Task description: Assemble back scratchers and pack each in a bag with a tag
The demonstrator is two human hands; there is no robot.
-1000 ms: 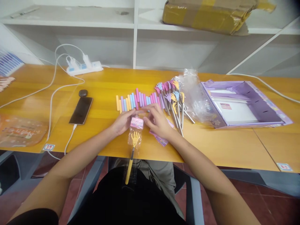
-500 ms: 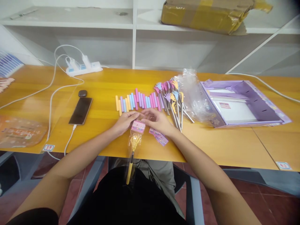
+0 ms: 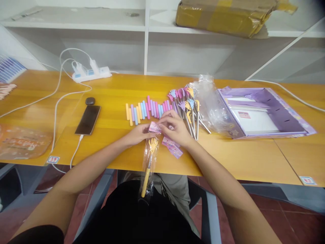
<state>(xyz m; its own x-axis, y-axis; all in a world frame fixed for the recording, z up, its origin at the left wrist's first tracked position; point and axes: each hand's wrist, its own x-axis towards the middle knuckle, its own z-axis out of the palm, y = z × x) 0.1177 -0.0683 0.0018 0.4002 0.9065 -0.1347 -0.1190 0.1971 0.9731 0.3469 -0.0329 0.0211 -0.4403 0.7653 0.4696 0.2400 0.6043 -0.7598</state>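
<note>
Bagging: both hands — left hand, right hand — are pinching the pink card on one bagged scratcher.
Waiting: loose scratchers are lying at 1 o'clock — unbagged.

Bright even daylight, soft shadows, wide-angle bowing at edges, slight overall softness.

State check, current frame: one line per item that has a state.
Left hand: pinching the pink header card.
Right hand: pinching the same card.
Pink header card: held at the bag top.
Bagged yellow scratcher: in clear bag, overhanging table edge.
Phone: screen dark, cable plugged.
Purple box: open.
Power strip: plugs inserted.
</note>
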